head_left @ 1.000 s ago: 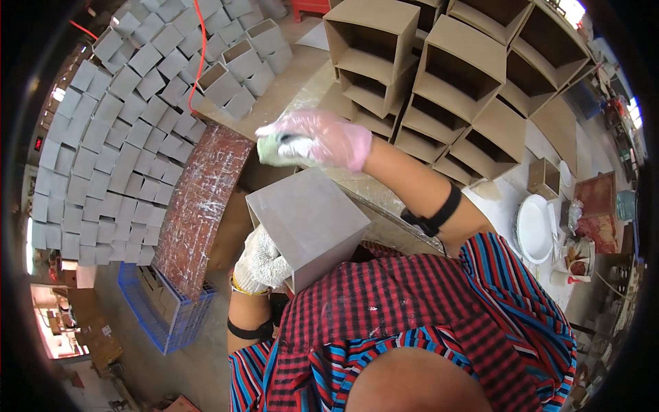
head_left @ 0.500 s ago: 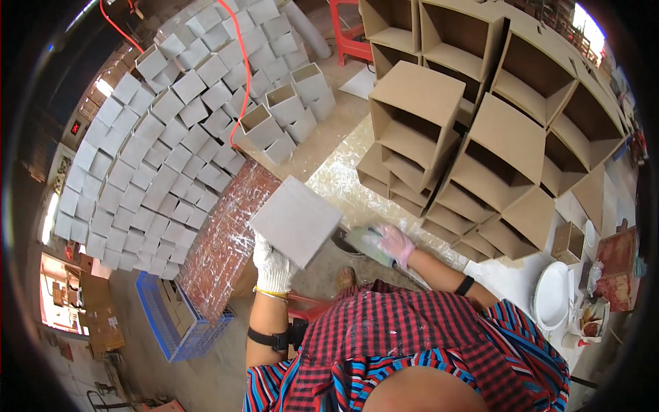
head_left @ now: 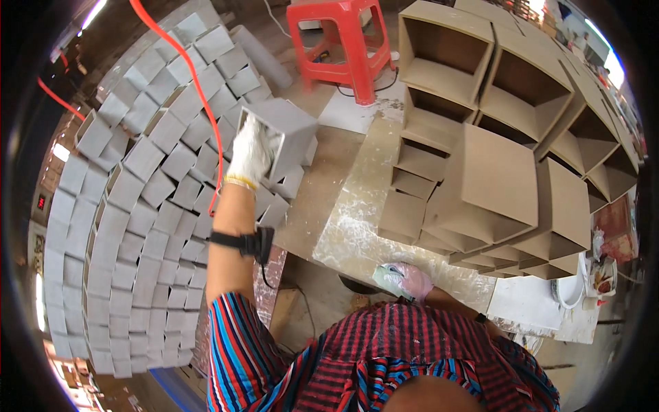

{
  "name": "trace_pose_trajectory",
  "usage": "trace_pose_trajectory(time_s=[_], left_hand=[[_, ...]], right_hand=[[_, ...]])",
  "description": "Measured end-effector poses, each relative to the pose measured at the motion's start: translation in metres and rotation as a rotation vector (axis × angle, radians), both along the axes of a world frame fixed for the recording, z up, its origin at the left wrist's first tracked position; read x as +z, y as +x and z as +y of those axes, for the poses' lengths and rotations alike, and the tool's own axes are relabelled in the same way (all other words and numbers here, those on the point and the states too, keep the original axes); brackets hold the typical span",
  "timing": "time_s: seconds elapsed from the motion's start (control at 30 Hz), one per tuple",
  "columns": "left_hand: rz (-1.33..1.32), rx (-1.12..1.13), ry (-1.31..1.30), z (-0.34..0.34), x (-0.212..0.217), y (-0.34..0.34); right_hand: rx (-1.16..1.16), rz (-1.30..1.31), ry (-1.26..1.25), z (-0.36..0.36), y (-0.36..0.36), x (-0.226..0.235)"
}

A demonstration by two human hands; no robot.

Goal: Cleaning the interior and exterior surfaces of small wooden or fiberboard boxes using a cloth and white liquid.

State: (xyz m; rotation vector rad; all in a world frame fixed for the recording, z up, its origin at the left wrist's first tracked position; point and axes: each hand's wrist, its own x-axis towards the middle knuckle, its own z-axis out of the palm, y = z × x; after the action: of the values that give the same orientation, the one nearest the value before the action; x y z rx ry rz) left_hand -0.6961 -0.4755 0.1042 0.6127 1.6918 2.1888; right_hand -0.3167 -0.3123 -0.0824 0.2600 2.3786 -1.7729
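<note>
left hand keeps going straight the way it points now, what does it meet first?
Probably the stacked grey boxes just beyond. The left hand already holds a grey box, which would touch them first; depth is unclear.

Workshop: stacked grey boxes, open brown box frames.

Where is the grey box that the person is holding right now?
In the head view, the grey box is up and left of centre, gripped by the gloved left hand over the stacked grey boxes, just below the red plastic stool.
</note>
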Motion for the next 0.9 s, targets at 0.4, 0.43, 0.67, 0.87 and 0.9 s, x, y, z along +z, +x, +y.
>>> trace_pose_trajectory(time_s=[0.4, 0.43, 0.67, 0.87, 0.9], left_hand=[[1.069, 0.024, -1.292, 0.075, -0.026, -0.220], [0.940, -0.016, -1.212, 0.079, -0.029, -0.226], [0.997, -0.072, -1.373, 0.022, -0.101, -0.377], [1.576, -0.195, -1.450, 0.093, -0.001, -0.255], [1.625, -0.205, -1.439, 0.090, 0.015, -0.240]], right_hand=[[-0.458, -0.219, 0.065, -0.049, -0.009, -0.016], [-0.471, -0.211, 0.040, -0.051, -0.010, -0.015], [-0.400, -0.218, 0.028, -0.053, -0.015, -0.010], [-0.479, -0.106, 0.153, -0.052, -0.018, -0.024], [-0.466, -0.123, 0.194, -0.053, -0.013, -0.027]])
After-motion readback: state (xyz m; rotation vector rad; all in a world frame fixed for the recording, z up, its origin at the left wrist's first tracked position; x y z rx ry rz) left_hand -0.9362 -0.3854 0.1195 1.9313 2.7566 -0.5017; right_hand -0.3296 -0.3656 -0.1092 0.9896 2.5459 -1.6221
